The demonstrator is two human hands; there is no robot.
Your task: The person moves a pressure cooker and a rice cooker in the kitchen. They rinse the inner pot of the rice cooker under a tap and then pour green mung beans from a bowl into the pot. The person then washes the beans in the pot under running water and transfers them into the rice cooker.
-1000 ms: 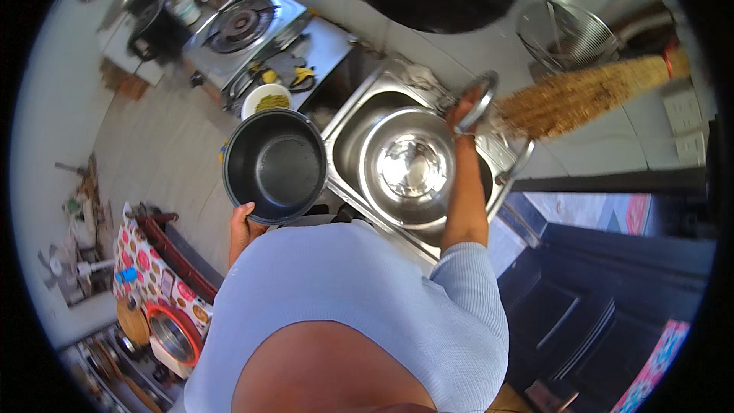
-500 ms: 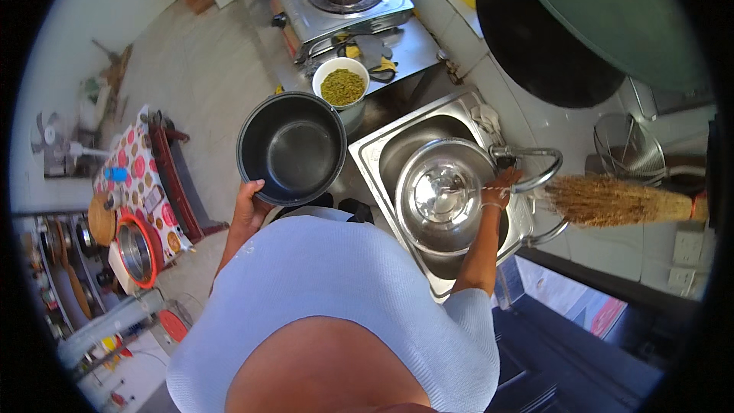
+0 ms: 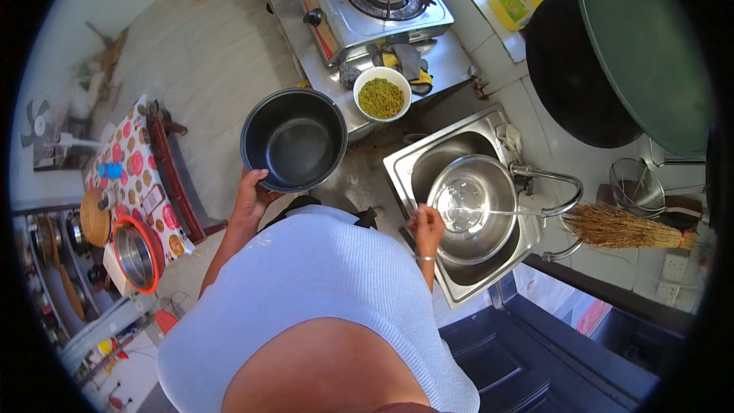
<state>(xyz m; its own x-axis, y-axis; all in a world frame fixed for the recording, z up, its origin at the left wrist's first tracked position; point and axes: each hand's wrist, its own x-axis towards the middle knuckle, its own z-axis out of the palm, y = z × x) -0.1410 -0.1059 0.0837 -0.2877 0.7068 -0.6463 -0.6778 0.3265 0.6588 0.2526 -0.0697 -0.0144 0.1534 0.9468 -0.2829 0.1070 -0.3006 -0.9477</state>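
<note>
A round black inner pot, with nothing in it, is held up in front of me. My left hand grips its near rim on the left, thumb on the edge. My right hand hovers by the left rim of a steel basin, its fingers curled in and nothing visible in them. The basin rests in the steel sink. From the curved faucet a thin stream of water runs into the basin. A white bowl of small green beans stands on the counter beyond the pot.
A gas stove sits on the steel counter, with dark and yellow gloves before it. Right of the sink are a straw brush, a wire strainer and a large wok. A table with a patterned cloth stands left.
My right hand has left the faucet and moved left to the basin's near side, its fingers curling. The water stream shows more clearly now. My left hand still holds the pot.
</note>
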